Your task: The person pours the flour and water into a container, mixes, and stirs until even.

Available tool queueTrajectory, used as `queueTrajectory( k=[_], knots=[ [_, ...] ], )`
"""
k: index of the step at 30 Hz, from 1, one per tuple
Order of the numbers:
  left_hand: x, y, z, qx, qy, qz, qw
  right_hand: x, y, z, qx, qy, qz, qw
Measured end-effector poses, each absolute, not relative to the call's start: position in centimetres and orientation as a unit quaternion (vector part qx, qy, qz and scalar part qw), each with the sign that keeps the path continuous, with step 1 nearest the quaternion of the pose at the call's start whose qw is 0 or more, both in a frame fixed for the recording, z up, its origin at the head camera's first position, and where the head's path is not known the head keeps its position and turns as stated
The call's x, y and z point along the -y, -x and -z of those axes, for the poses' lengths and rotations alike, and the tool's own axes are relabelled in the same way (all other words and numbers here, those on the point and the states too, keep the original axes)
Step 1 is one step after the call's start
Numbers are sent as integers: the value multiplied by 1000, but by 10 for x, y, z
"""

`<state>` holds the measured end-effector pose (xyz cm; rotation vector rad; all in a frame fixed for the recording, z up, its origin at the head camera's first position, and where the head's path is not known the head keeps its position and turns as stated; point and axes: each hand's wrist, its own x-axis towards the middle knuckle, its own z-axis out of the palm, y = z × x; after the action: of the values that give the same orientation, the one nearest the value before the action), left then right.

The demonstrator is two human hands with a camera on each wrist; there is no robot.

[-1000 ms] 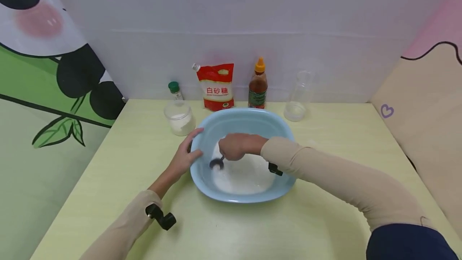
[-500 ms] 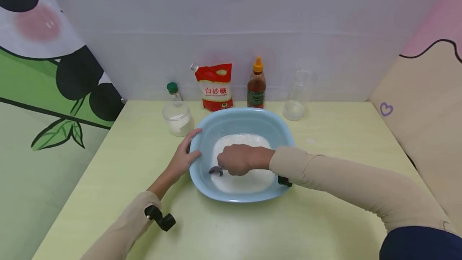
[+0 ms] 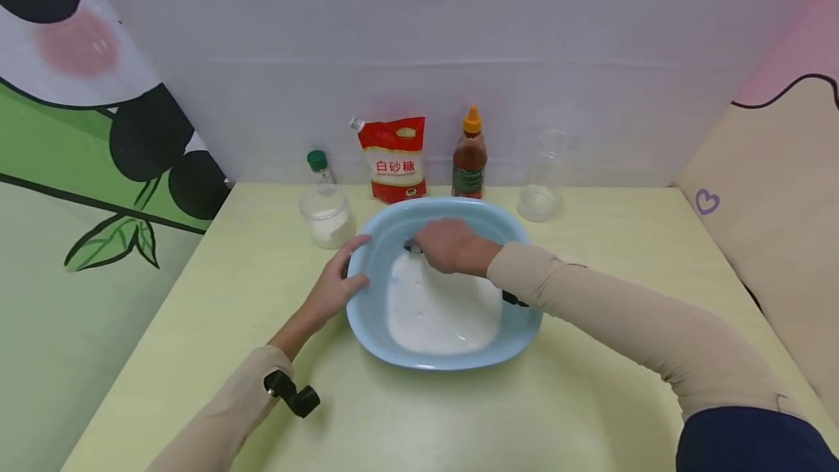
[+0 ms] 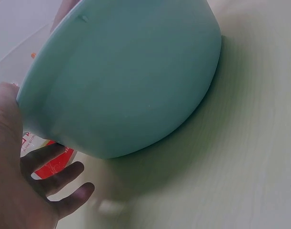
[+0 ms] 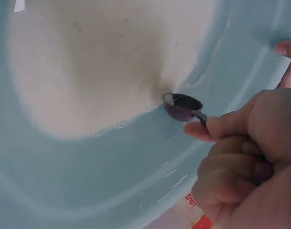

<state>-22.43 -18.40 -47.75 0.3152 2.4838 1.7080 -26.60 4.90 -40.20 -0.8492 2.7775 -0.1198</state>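
Observation:
A light-blue plastic basin (image 3: 446, 359) stands on the table with a pool of white liquid (image 3: 439, 319) in it. My left hand (image 3: 332, 286) holds its left rim, thumb over the edge; in the left wrist view several fingers (image 4: 64, 179) are spread beside the outer wall. Inside the basin, my right hand (image 3: 452, 245) grips a metal spoon (image 3: 413, 246) by its handle, fingers curled. The right wrist view shows the spoon's bowl (image 5: 183, 107) at the edge of the liquid, with a little white in it. The handle is mostly hidden in the fist.
Behind the basin stand a clear jar of white powder (image 3: 328, 221), a green-capped bottle (image 3: 319, 164), a red-and-white sugar pouch (image 3: 396, 162), a sauce bottle with a yellow cap (image 3: 469, 159) and a clear glass container (image 3: 539, 188). A pale wall (image 3: 446, 35) rises behind them.
My right hand has swept the spoon from the basin's left side, first toward the front, then up to the back-left wall. My left hand has stayed on the rim.

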Motion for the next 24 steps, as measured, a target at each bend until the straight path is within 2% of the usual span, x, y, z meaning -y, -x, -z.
queueTrajectory(
  k=[6,11,15,19,22,24],
  knots=[
    [184,225,475,-817,-103,-565,54,-49,264,403,-944,315,-22,96],
    [185,225,477,-814,-100,-569,60,-38,260,406,-918,362,-22,157],
    [184,225,476,-812,-104,-571,57,-31,253,397,-880,407,-37,241],
    [184,224,475,-813,-99,-571,54,-29,250,386,-863,406,-39,300],
    [184,223,475,-814,-98,-571,53,-32,257,384,-885,384,-35,260],
    [184,223,475,-812,-99,-572,54,-40,266,384,-907,362,-43,212]
  ],
)
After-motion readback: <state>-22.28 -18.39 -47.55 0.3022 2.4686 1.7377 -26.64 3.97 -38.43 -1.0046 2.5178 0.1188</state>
